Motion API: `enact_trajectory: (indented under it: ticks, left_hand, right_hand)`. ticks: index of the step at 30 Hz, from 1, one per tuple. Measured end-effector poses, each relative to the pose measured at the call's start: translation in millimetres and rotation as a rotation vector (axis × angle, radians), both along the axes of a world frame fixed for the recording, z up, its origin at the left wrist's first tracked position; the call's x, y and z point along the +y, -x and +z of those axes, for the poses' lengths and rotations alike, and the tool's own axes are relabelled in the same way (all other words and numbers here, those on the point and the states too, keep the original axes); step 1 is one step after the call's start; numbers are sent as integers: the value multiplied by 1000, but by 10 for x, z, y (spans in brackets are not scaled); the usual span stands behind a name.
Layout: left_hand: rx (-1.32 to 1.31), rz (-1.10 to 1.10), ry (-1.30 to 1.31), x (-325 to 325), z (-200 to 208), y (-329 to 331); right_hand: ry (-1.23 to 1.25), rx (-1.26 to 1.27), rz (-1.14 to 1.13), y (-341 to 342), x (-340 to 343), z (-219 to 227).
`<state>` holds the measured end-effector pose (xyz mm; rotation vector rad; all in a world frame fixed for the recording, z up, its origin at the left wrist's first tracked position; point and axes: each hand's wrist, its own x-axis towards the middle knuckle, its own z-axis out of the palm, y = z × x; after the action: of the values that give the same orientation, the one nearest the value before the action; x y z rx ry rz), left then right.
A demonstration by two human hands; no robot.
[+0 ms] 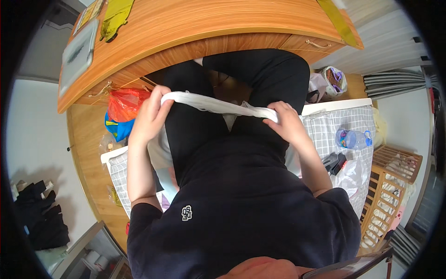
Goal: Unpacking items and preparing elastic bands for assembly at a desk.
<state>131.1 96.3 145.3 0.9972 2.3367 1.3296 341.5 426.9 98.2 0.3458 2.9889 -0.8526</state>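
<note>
A white piece of cloth (218,106) is stretched in a twisted band across my lap, over my black trousers. My left hand (149,116) is closed around its left end, and more of the pale fabric hangs down below that hand. My right hand (287,123) grips the right end of the band. Both hands are level with each other, about a lap's width apart. I am seated on a bed with a grey checked cover (334,124), wearing a dark short-sleeved shirt.
A wooden desk (186,28) with drawers curves across the top, holding a grey flat pad (76,53) and a yellow-green item (114,18). Red and blue bags (121,111) lie on the floor left. A plastic bottle (353,138) lies on the bed right, beside a wooden slatted crib (385,200).
</note>
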Motion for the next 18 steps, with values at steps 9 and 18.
enact_trajectory:
  ticks: [9,18]
  left_hand:
    - [339,47,-155,128,963,312]
    - [502,303,-673,-813,1733,842]
  right_hand:
    - [393,97,457,979,-385,71]
    - [364,5,100,1367,-831,-694]
